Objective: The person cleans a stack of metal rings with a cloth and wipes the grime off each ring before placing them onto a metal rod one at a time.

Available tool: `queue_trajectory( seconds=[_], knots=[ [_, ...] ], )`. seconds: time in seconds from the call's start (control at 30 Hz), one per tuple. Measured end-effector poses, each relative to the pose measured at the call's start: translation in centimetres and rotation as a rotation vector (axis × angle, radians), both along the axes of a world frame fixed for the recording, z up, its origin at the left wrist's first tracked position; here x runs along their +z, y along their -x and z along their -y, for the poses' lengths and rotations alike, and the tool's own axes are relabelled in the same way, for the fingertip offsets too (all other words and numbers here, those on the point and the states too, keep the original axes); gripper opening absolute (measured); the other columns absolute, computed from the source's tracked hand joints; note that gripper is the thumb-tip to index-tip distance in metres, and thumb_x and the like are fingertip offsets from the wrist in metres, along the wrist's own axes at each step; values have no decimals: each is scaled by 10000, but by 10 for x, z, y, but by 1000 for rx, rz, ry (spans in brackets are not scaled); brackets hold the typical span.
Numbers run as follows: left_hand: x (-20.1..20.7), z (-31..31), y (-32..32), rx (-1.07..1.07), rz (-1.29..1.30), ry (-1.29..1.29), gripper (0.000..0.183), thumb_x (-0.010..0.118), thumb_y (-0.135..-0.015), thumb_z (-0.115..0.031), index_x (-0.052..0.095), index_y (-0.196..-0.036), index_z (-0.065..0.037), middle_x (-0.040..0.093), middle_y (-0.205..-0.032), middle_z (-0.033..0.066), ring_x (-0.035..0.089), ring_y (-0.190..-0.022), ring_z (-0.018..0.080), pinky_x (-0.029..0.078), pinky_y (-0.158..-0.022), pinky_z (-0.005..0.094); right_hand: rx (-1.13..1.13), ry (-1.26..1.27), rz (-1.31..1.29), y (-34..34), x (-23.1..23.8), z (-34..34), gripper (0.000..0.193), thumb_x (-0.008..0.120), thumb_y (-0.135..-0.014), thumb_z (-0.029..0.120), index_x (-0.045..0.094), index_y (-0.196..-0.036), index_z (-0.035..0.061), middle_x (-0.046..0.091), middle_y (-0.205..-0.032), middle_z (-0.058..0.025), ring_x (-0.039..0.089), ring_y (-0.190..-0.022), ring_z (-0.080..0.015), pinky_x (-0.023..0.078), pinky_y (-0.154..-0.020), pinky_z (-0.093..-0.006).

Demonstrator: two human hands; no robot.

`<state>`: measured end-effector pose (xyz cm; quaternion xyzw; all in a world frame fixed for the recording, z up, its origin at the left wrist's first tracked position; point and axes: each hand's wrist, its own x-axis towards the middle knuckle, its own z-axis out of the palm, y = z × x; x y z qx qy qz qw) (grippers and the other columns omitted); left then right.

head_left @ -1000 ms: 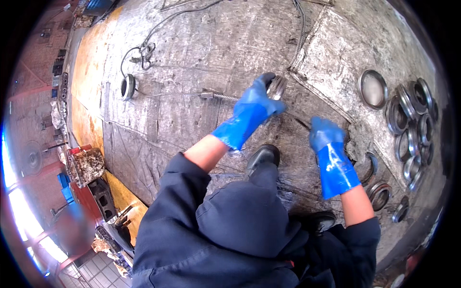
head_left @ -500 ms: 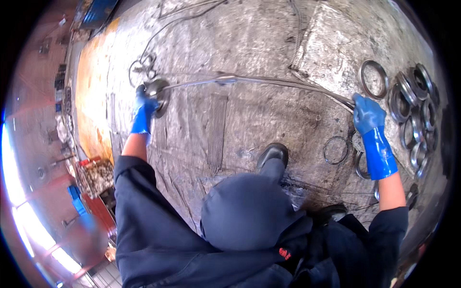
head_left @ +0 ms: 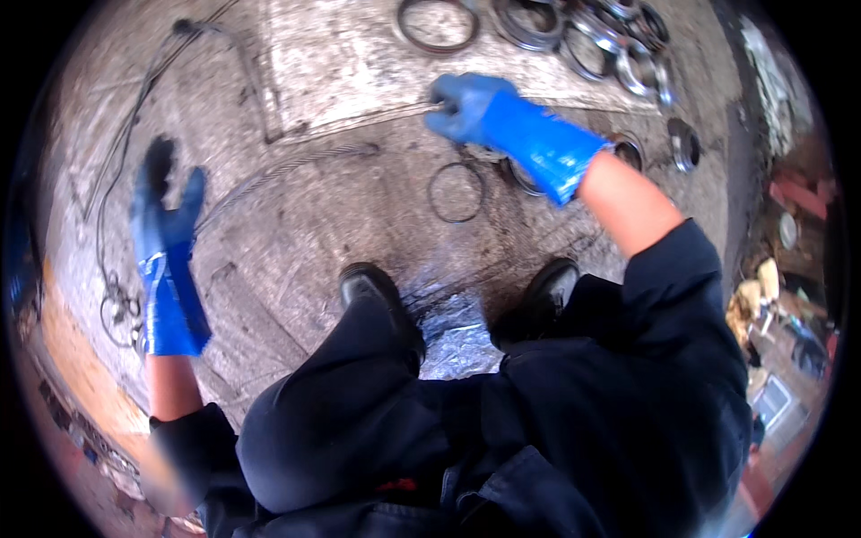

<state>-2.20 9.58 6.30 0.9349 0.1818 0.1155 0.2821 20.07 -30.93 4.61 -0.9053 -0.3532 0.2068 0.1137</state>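
My left hand point(head_left: 168, 215), in a long blue rubber glove, is open above the floor at the left. Its thumb stands apart from the fingers and nothing shows between them. Just right of it, a grey twisted wire rope point(head_left: 287, 170) lies in a shallow curve, its left end partly hidden by the hand. My right hand point(head_left: 471, 106), gloved alike, is at the near edge of a pale sheet point(head_left: 341, 81). Its fingers are half curled, the thumb apart, with nothing visible in them. A thin dark ring point(head_left: 456, 192) lies on the floor below it.
Several metal rings point(head_left: 587, 49) are heaped at the far right, with one larger ring point(head_left: 438, 25) on the sheet. A thin cable point(head_left: 112, 170) runs down the left to a small looped bundle point(head_left: 119, 309). My shoes point(head_left: 368, 287) stand on the floor. Clutter point(head_left: 776, 314) lies at the right edge.
Both hands have let go of the wire rope, which now lies on the floor. My view has swung to the right, so the rings appear farther up and nearer the middle.
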Motion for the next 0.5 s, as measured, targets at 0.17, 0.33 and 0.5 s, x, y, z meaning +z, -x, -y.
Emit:
queue_trajectory(
  seconds=[0.17, 0.33, 0.5],
  knots=[
    [4, 151, -56, -365, -287, 365, 360, 715, -917, -227, 685, -1239, -69, 748, -1100, 149, 737, -979, 249, 576, -878, 372, -123, 435, -89, -54, 24, 136, 368, 689, -853, 458, 718, -994, 119, 726, -939, -130, 713, -895, -329, 562, -791, -429],
    [-26, 228, -76, -643, -661, 399, 298, 672, -919, -251, 704, -1170, -94, 750, -1058, 142, 741, -943, 264, 579, -873, 363, 112, 574, -55, 45, -6, 131, 416, 741, -815, 449, 690, -1107, 157, 721, -1082, -98, 689, -1049, -330, 544, -893, -465],
    [-76, 248, -53, -603, -707, 776, 277, 698, -916, -195, 702, -1139, -31, 756, -1036, 102, 713, -932, 169, 561, -859, 297, -71, 603, -49, 66, -78, 130, 329, 746, -822, 381, 692, -1018, 123, 726, -1017, -92, 699, -955, -353, 550, -828, -467]
  ],
)
